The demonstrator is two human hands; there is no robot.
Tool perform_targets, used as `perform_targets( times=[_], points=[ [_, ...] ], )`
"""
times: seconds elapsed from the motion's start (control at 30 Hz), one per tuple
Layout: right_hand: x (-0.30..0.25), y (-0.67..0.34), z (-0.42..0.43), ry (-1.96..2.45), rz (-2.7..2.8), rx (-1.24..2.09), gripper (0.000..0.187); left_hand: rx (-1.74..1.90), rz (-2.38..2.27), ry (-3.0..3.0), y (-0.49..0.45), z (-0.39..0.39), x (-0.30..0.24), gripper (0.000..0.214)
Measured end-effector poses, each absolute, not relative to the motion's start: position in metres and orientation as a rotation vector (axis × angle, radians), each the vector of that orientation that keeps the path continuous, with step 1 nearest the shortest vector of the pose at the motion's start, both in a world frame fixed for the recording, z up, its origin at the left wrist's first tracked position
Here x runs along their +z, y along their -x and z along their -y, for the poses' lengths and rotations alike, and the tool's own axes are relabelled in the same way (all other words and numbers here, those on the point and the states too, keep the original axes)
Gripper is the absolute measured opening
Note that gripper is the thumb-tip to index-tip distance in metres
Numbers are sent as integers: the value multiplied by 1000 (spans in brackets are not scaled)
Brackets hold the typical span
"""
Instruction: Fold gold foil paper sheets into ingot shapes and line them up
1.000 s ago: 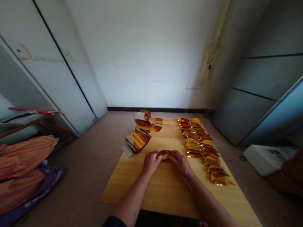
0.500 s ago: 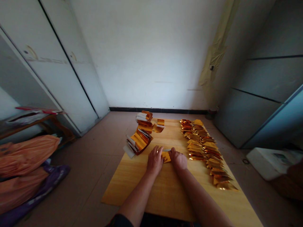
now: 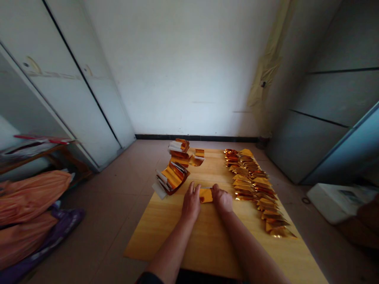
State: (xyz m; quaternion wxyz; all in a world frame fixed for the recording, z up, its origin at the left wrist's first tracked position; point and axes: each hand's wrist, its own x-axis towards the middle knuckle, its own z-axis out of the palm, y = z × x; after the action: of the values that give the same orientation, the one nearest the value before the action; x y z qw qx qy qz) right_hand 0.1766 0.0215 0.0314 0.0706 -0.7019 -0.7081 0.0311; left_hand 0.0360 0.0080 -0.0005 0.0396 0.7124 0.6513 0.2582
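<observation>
A small folded piece of gold foil paper (image 3: pixel 206 195) is lying on a pale wooden board (image 3: pixel 204 240), near the middle of the frame, with a thin white edge showing behind it. The left hand (image 3: pixel 191 203) is held with fingers extended just beside the foil's left end. The right hand (image 3: pixel 222 199) is pressed against its right end, though how its fingers lie cannot be told. The hands are apart, with the foil between them, and no clamped grip is seen.

A long row of folded gold foil pieces (image 3: pixel 251 181) is laid overlapping along the board's right side. Curved stacks of gold foil (image 3: pixel 173 177) with white paper edges are placed toward the board's far left corner, and loose foil pieces (image 3: pixel 197 159) are lying beside them.

Orange sacks (image 3: pixel 29 197) are heaped on the floor at lower left. White cabinet doors (image 3: pixel 79 79) are seen at upper left, and a white box (image 3: pixel 334 203) is seen at right.
</observation>
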Motion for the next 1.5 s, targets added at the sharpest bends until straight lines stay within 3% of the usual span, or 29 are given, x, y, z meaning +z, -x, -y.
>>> perform_targets(
  times=[0.63,0.93,1.5],
  points=[
    [44,-172,-32,2219,2127,194,23,830,-1926,-2033,-37,-7,5,42],
    [38,-169,-32,2267,2036,128,22,645,-2047,-2223,-38,-2,11,21],
    [30,-181,-28,2049,1954,211,21,597,-1985,-2288,-39,9,23,31]
  ],
)
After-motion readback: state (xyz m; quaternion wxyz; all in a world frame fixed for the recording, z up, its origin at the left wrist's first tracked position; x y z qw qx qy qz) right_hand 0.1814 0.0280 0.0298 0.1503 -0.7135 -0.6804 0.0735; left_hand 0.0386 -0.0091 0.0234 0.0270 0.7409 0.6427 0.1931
